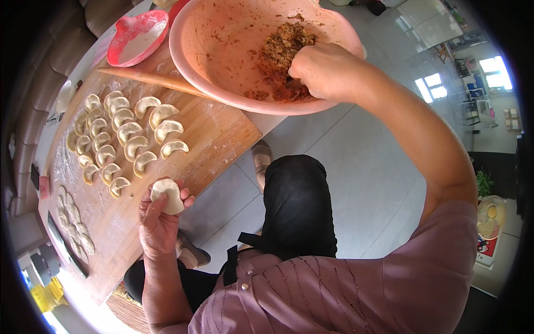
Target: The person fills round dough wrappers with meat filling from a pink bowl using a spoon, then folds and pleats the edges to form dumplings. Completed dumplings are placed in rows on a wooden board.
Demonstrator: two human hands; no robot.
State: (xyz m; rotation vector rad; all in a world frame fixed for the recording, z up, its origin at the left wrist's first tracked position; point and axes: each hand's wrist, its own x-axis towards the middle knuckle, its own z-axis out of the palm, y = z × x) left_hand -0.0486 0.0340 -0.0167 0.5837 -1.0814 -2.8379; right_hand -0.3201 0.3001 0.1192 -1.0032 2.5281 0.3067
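Note:
My left hand [162, 217] holds a round dough wrapper [168, 196], its thumb pressed on the top, near the edge of a floured wooden board [225, 142]. My right hand [323, 73] reaches over the rim into a large pink plastic basin [225, 46], its fingers curled at the minced filling [283, 50]. A dark bit of a utensil seems to show below the curled fingers, but most of it is hidden. Rows of folded dumplings [135, 146] lie on the board. Several flattened dough pieces [73, 221] lie at its far left.
A red bowl of flour [139, 39] stands beside the basin. A wooden rolling pin [154, 79] lies partly under the basin's rim. A knife [66, 244] lies along the board's left edge. My knee [298, 204] is beside the table, above a tiled floor.

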